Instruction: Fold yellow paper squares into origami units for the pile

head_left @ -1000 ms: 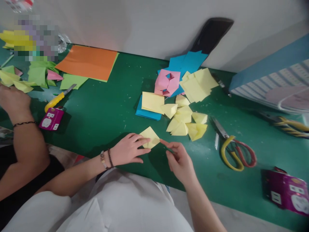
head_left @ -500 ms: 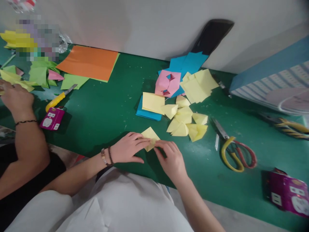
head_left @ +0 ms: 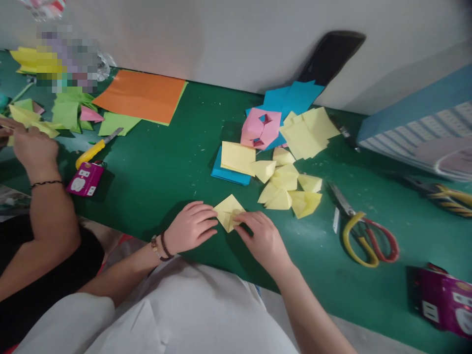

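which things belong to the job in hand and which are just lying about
Likely in the job:
creased yellow paper square at the right hand
folded yellow paper pieces

Apparently idle:
metal scissors with red and yellow handles
purple printed box, far right

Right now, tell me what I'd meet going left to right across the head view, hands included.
Co-worker's hand → small purple box → left hand → creased yellow paper → right hand → scissors → larger-looking purple box.
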